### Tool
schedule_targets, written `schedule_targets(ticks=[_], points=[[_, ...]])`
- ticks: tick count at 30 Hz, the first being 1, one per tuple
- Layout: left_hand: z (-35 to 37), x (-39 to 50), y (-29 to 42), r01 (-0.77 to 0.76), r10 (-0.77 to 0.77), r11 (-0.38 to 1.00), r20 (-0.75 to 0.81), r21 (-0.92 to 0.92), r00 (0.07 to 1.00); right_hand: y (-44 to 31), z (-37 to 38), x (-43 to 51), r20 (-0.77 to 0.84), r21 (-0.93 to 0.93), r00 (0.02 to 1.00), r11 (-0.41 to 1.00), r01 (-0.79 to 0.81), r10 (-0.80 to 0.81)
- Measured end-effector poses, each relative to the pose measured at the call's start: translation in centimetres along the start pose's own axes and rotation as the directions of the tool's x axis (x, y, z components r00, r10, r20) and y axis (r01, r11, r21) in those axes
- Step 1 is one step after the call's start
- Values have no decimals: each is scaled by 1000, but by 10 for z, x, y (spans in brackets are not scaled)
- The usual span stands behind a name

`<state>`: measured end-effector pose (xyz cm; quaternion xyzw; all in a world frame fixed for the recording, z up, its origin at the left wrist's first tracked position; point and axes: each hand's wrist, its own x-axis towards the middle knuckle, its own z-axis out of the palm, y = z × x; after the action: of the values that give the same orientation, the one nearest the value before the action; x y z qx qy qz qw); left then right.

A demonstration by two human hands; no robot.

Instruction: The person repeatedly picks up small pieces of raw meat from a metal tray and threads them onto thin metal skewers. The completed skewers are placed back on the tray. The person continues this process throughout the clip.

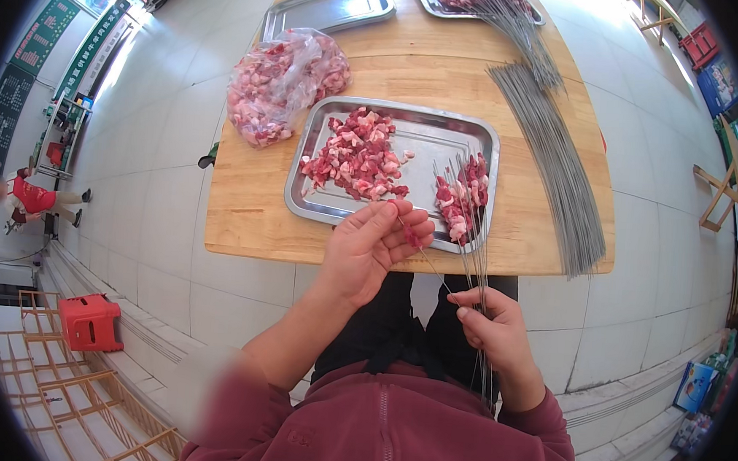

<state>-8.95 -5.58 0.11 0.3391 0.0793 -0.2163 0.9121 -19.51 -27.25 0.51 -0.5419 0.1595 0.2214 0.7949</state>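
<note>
My left hand point(368, 243) pinches a small piece of raw meat at the tip of a thin metal skewer point(433, 267). Another red piece point(412, 236) is threaded just below, by the curled fingers. My right hand point(490, 323) grips the lower part of that skewer between thumb and fingers. Both hands are at the table's near edge, in front of a steel tray point(428, 142). Diced raw meat point(357, 157) is heaped on the tray's left side. Several loaded skewers point(462, 201) lie at its right, their bare ends passing over the rim beside my right hand.
A plastic bag of diced meat point(289, 83) sits at the left of the wooden table point(411, 62). Bare skewers point(553, 172) lie bundled on the right. Behind are a steel tray point(328, 9) and a tray of loaded skewers point(484, 0). A person point(35, 197) stands far left.
</note>
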Motion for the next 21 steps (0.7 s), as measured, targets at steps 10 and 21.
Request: schedule_targets(ticks=[10, 21], points=[[8, -12, -25, 28, -28, 1000, -29, 13, 999, 3, 0, 0, -5, -1, 1000, 1000, 4, -4], [13, -11, -15, 72, -74, 995, 18, 74, 997, 4, 0, -1, -7, 37, 1000, 999, 13, -13]])
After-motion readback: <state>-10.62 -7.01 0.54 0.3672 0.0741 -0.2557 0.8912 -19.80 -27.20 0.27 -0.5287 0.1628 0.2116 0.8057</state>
